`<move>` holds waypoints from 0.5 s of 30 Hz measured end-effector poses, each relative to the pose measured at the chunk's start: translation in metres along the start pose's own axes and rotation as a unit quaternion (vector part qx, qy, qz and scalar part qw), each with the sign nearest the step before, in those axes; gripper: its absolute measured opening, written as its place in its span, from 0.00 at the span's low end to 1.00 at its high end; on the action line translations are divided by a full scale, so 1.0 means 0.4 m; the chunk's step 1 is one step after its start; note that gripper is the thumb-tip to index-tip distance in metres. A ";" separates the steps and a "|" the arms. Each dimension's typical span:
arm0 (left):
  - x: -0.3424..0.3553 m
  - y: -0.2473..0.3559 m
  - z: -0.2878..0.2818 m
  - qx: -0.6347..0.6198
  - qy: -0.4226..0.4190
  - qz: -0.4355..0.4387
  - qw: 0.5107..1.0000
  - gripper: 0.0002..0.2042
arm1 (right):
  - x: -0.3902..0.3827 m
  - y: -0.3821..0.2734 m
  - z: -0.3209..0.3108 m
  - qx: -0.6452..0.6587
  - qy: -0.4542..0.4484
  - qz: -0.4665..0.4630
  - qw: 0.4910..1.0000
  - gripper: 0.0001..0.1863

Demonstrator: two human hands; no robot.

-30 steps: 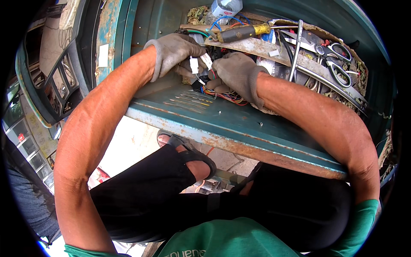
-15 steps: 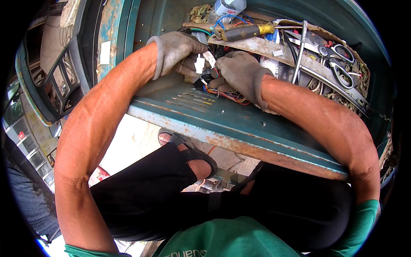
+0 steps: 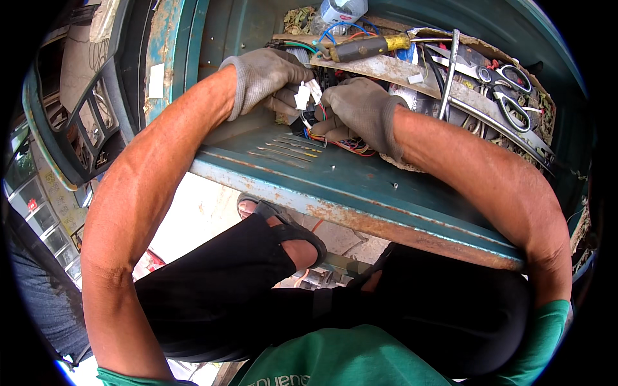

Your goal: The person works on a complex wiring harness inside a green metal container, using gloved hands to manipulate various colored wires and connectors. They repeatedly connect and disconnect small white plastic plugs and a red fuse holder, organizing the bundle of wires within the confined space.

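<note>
Both hands wear grey work gloves and meet over a green metal drawer-like bin point(image 3: 277, 168). My left hand point(image 3: 267, 74) is closed around white plastic wire connectors point(image 3: 302, 98), which stick out past its fingertips. Close beside it, my right hand point(image 3: 360, 106) has its fingers bent around the thin coloured wires point(image 3: 324, 112) that run from the connectors. A bundle of multicoloured wires point(image 3: 351, 147) hangs below the right fingers onto the bin's floor. The exact grip of the right fingertips is partly hidden by the glove.
Several thin metal strips point(image 3: 286, 153) lie on the bin floor near two small screws. Behind my hands are a yellow-and-black screwdriver point(image 3: 373, 47), a flat metal bar, scissors point(image 3: 512, 96), a metal rod and a plastic bottle point(image 3: 341, 11). The bin's rusty front edge point(image 3: 360, 225) crosses above my legs.
Almost nothing differs. My right hand has shifted very slightly to the left, and the white connectors have tilted a little between the hands.
</note>
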State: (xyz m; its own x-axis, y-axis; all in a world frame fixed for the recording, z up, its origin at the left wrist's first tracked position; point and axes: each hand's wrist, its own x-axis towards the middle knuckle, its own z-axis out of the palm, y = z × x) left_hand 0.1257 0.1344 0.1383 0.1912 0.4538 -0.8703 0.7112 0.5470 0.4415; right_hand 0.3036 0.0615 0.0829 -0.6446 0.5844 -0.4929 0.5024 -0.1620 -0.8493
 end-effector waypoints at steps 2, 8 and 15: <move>-0.003 0.002 0.006 -0.010 0.006 -0.004 1.000 0.15 | -0.002 0.001 0.000 0.114 0.010 0.041 0.993 0.09; 0.007 -0.013 -0.002 -0.031 -0.003 -0.006 1.000 0.15 | -0.003 -0.007 0.004 0.361 0.019 0.119 0.925 0.12; 0.012 -0.004 -0.007 0.011 0.002 -0.012 1.000 0.13 | -0.006 -0.008 0.034 0.422 0.106 0.103 0.895 0.19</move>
State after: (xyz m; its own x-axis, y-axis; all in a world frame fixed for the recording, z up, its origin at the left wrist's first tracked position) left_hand 0.1236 0.1375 0.1340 0.1712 0.4427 -0.8801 0.7307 0.5421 0.4149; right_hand 0.2957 0.0499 0.0844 -0.4191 0.5963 -0.6847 -0.0732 -0.7739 -0.6291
